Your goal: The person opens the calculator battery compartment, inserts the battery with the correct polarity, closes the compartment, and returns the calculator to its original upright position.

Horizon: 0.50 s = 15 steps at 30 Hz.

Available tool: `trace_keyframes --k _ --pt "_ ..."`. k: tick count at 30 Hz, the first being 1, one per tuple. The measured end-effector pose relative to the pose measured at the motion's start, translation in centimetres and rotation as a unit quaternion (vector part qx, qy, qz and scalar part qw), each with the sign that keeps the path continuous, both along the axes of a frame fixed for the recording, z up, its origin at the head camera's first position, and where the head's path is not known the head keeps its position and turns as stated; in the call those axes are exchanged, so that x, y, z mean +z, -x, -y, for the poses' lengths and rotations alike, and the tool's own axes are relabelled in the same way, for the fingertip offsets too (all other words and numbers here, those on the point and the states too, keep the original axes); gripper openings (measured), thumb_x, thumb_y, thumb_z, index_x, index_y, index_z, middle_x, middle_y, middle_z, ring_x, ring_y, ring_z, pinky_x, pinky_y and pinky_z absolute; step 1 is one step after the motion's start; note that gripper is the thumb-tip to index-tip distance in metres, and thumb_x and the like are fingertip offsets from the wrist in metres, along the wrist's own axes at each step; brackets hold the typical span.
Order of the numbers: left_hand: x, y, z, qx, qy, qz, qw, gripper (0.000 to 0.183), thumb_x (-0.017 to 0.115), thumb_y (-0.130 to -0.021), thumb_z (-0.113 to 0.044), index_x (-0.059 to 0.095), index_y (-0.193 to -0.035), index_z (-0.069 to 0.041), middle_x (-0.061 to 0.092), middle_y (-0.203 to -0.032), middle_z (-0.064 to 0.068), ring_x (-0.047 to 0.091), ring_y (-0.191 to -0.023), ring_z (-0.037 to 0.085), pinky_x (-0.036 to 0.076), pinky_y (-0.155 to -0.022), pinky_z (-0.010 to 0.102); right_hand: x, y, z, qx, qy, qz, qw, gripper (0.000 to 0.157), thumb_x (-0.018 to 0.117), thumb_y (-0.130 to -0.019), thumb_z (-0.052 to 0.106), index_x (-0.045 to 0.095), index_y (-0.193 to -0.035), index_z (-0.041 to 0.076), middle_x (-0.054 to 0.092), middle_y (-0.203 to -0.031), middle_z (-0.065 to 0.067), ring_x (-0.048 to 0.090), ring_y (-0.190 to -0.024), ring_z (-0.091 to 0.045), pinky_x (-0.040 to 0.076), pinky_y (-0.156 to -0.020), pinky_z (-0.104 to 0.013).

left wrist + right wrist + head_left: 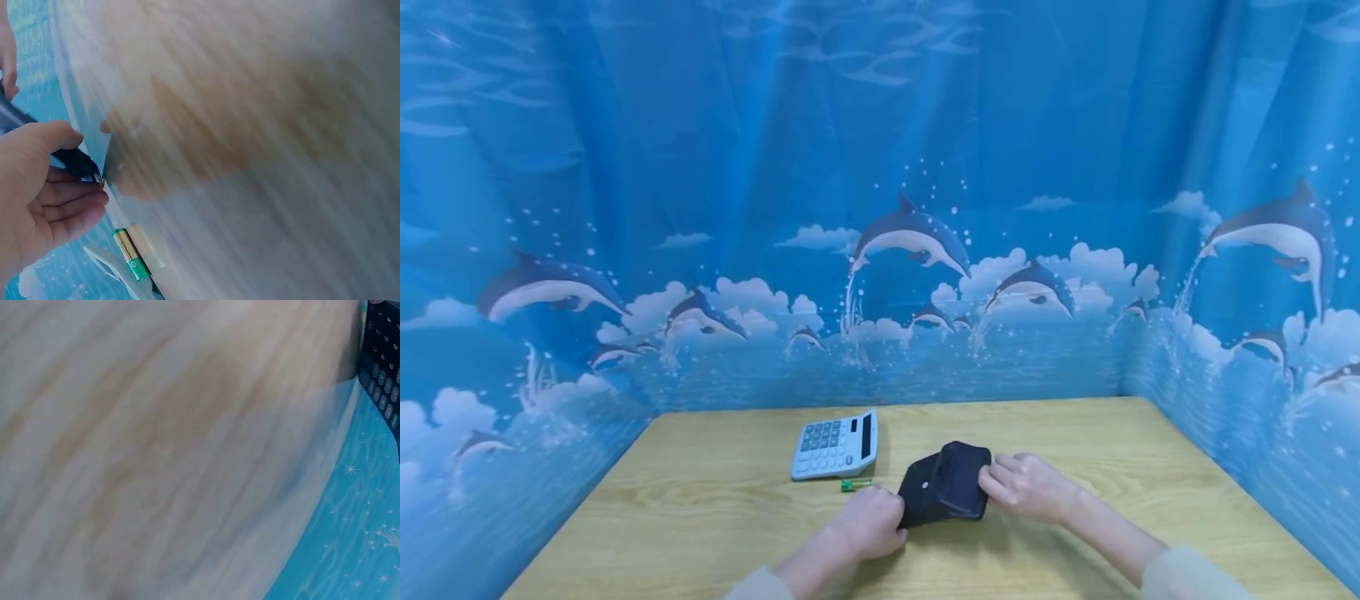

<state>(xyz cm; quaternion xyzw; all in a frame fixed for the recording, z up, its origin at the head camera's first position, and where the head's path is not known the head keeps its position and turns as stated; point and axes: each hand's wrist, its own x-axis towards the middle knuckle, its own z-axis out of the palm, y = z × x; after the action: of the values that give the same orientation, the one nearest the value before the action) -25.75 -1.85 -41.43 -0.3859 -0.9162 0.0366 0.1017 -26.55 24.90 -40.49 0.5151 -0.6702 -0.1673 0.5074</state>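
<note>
Head: hands (871, 518) (1028, 487) on black device (962, 477)

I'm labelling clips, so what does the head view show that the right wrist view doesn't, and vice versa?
Only the head view shows the pale blue rectangular calculator, the dolphins printed on the blue curtain, and how the left hand and right hand each hold the black folding device.
Only the right wrist view shows the device's rows of round keys.
Both show the device, the curtain and the brown wood-grain table.
</note>
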Motion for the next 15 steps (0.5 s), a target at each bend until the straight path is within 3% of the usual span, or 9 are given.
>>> trace_keyframes --k 8,15 --pt "-0.1 -0.2 -0.2 0.029 -0.1 0.005 0.9945 0.011 0.068 -0.067 -0.012 0.059 -0.065 -0.006 0.051 -0.056 0.0 0.044 -0.047 0.011 0.038 -0.044 0.023 1.7 0.6 1.1 0.036 0.064 -0.024 0.997 0.03 0.041 -0.096 0.015 0.062 -0.078 0.004 0.058 -0.064 -0.003 0.053 -0.051 -0.015 0.042 -0.04 -0.024" --pt "0.2 -0.1 0.0 0.061 -0.191 0.055 0.9781 0.007 0.064 -0.066 -0.01 0.057 -0.064 -0.009 0.048 -0.053 -0.003 0.042 -0.047 0.01 0.037 -0.043 0.025 3.4 0.9 2.5 0.051 0.108 -0.026 0.993 0.03 0.044 -0.096 0.015 0.065 -0.077 0.004 0.06 -0.064 -0.004 0.055 -0.051 -0.016 0.045 -0.041 -0.024"
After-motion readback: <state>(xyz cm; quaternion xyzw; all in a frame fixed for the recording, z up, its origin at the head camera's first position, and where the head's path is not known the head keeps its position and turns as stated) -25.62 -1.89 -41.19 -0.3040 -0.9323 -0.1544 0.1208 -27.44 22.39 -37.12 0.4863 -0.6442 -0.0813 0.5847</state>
